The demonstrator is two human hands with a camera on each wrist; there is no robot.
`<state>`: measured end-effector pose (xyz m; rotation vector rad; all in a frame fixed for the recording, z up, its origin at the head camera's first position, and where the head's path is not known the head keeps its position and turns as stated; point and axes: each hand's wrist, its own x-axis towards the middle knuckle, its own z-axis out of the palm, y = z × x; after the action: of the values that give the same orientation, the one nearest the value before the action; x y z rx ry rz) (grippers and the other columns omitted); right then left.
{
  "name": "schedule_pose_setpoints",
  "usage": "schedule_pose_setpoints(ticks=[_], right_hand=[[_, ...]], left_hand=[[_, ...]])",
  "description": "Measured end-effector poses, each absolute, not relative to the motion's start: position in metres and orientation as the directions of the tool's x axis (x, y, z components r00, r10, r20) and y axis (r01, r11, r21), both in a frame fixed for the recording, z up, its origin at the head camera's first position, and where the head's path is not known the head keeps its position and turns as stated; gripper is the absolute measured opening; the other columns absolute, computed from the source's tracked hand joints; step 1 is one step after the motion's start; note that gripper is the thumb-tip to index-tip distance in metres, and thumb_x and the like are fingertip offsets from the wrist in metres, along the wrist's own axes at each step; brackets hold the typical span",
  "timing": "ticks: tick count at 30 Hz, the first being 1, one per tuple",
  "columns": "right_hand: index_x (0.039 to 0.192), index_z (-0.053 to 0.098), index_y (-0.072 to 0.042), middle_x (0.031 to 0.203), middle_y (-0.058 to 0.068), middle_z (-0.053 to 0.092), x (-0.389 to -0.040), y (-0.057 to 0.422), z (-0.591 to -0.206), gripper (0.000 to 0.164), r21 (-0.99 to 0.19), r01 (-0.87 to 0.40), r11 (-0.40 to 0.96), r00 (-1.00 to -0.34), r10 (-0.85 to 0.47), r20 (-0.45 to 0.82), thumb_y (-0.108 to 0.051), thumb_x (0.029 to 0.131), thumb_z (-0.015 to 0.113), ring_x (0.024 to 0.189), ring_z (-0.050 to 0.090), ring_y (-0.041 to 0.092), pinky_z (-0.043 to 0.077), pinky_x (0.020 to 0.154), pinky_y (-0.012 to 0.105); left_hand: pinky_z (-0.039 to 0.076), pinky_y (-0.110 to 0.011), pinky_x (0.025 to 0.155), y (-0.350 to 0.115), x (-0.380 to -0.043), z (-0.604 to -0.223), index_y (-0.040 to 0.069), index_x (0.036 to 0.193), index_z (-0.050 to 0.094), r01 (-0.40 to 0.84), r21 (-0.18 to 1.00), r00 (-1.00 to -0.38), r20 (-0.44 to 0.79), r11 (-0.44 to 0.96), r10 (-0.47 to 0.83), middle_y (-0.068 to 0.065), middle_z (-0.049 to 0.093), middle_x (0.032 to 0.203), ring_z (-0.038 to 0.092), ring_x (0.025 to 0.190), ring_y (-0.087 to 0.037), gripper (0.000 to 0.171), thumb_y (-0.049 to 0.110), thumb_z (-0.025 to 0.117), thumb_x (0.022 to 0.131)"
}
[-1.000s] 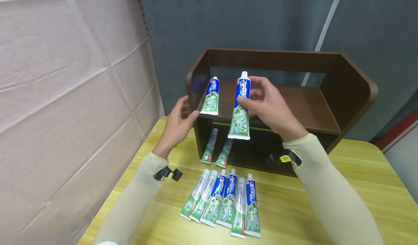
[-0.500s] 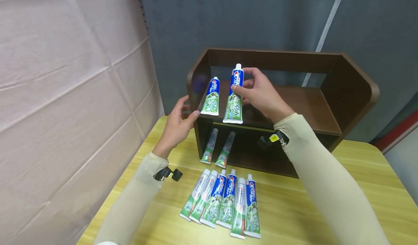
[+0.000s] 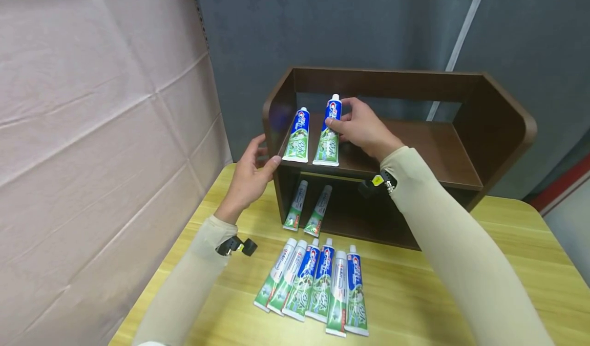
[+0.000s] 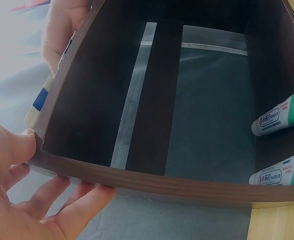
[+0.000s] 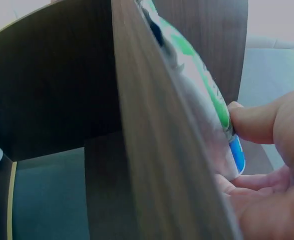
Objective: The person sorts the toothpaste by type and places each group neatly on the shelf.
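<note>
My right hand (image 3: 364, 126) pinches a blue-and-green toothpaste tube (image 3: 328, 146) by its upper half, at the upper board of a dark brown shelf (image 3: 433, 146). In the right wrist view, thumb and fingers hold the tube (image 5: 207, 100) near its blue end, just over the board's edge. A matching tube (image 3: 297, 140) lies to its left on that board, cap toward the back. At the shelf's left side, my left hand (image 3: 251, 174) grips the side panel; in the left wrist view its thumb (image 4: 24, 146) and fingertips (image 4: 99, 195) touch the panel.
Two grey-and-green toothpaste tubes (image 3: 319, 210) lie in the lower compartment at the left. In front of the shelf, several more tubes (image 3: 338, 295) lie side by side on the wooden table (image 3: 415, 295). A pale cloth wall (image 3: 115, 131) borders the left side.
My right hand has moved left and down toward the upper board with the toothpaste tube, bringing it beside the one lying there. The left hand stays at the side panel.
</note>
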<state>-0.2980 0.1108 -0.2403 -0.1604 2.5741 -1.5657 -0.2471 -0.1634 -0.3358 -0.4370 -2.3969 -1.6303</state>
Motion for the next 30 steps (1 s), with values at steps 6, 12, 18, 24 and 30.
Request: schedule_pose_setpoints(ticks=[6, 12, 18, 24, 30], right_hand=[[0.166, 0.024, -0.011, 0.142, 0.018, 0.056, -0.3037, 0.1121, -0.241, 0.08, -0.869, -0.006, 0.495, -0.983, -0.164, -0.087, -0.034, 0.104, 0.069, 0.121, 0.066, 0.031, 0.053, 0.114, 0.046], [0.164, 0.03, -0.009, 0.135, 0.016, 0.059, -0.3079, 0.1112, -0.2436, 0.079, -0.852, -0.004, 0.524, -0.981, -0.166, -0.098, -0.036, 0.102, 0.071, 0.118, 0.065, 0.03, 0.053, 0.114, 0.046], [0.16, 0.038, -0.004, 0.134, 0.017, 0.06, -0.3069, 0.1106, -0.2446, 0.076, -0.82, -0.025, 0.571, -0.988, -0.142, -0.069, -0.038, 0.101, 0.073, 0.115, 0.065, 0.03, 0.055, 0.111, 0.046], [0.156, 0.045, -0.002, 0.133, 0.017, 0.062, -0.3041, 0.1084, -0.242, 0.075, -0.777, -0.024, 0.629, -0.992, -0.11, -0.059, -0.043, 0.1, 0.074, 0.111, 0.066, 0.029, 0.058, 0.106, 0.045], [0.153, 0.049, -0.002, 0.133, 0.016, 0.063, -0.3, 0.1087, -0.2392, 0.073, -0.738, -0.028, 0.675, -0.994, -0.1, -0.054, -0.045, 0.099, 0.073, 0.111, 0.064, 0.03, 0.057, 0.105, 0.047]], left_hand=[[0.065, -0.054, 0.088, -0.1646, -0.2468, -0.3351, 0.031, 0.159, 0.042, 0.36, 0.869, -0.933, 0.337, 0.339, 0.125, -0.017, 0.058, 0.142, 0.068, 0.119, -0.037, 0.058, 0.027, 0.065, 0.107], [0.065, -0.054, 0.088, -0.1655, -0.2454, -0.3359, 0.031, 0.159, 0.042, 0.348, 0.872, -0.937, 0.327, 0.345, 0.12, -0.016, 0.059, 0.141, 0.068, 0.119, -0.036, 0.058, 0.028, 0.066, 0.106], [0.065, -0.053, 0.088, -0.1661, -0.2444, -0.3363, 0.031, 0.159, 0.041, 0.357, 0.867, -0.934, 0.335, 0.348, 0.123, -0.016, 0.058, 0.141, 0.068, 0.119, -0.037, 0.058, 0.029, 0.066, 0.106], [0.065, -0.054, 0.088, -0.1658, -0.2436, -0.3359, 0.031, 0.159, 0.042, 0.359, 0.868, -0.933, 0.337, 0.342, 0.125, -0.016, 0.058, 0.14, 0.068, 0.12, -0.037, 0.057, 0.029, 0.066, 0.107], [0.065, -0.053, 0.088, -0.1649, -0.243, -0.3362, 0.032, 0.158, 0.043, 0.362, 0.87, -0.932, 0.338, 0.335, 0.128, -0.016, 0.059, 0.14, 0.068, 0.119, -0.036, 0.057, 0.028, 0.066, 0.107]])
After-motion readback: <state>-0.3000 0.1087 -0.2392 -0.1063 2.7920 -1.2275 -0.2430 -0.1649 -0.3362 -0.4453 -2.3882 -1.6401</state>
